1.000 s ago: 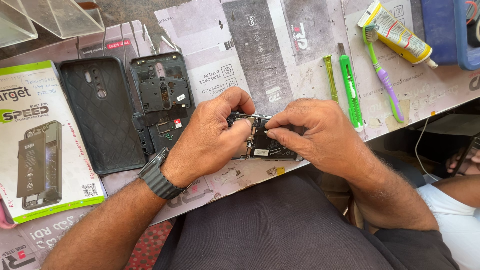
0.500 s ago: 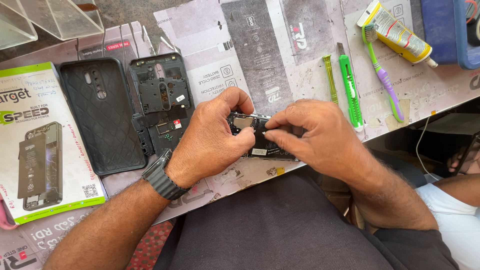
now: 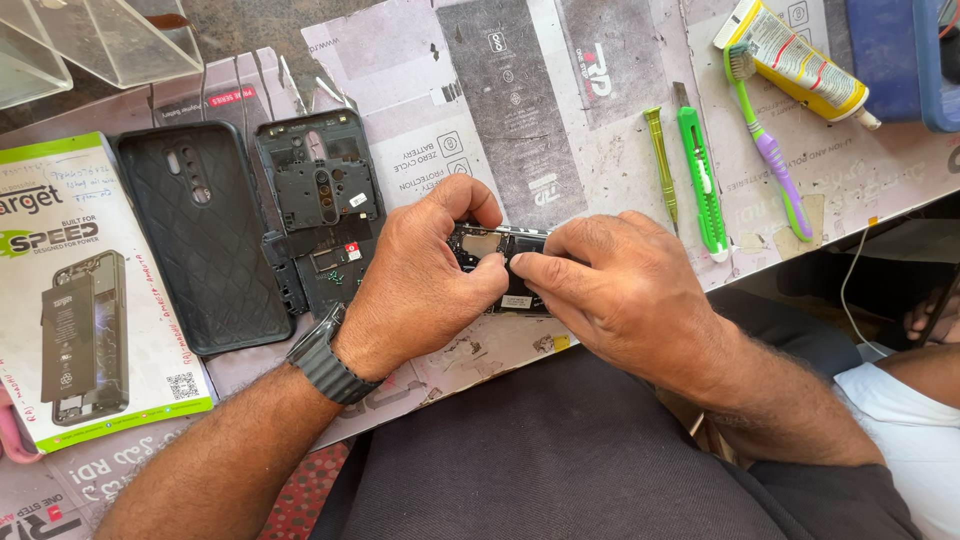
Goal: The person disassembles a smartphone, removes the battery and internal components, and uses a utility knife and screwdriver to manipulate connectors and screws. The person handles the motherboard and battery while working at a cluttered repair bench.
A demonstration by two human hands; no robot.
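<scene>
An opened phone [image 3: 490, 245] with its dark circuit boards exposed lies near the table's front edge, mostly hidden under my hands. My left hand [image 3: 425, 275], with a dark watch on the wrist, grips the phone's left end between thumb and fingers. My right hand [image 3: 620, 290] covers the right part, thumb and forefinger pinched against the phone's middle. Just left of my left hand lies the phone's black inner frame [image 3: 320, 215] and beside it a black textured back case [image 3: 205, 235].
A green and white package [image 3: 80, 300] lies at the left. A green screwdriver [image 3: 660, 165], green box cutter [image 3: 702, 180], purple-green toothbrush [image 3: 765, 145] and yellow glue tube [image 3: 795, 60] lie at the right. Clear plastic trays [image 3: 90, 40] stand at the back left. Another person's arm [image 3: 925, 365] shows at right.
Both hands stay on the phone; the fingers have shifted slightly against its middle. Nothing else has moved.
</scene>
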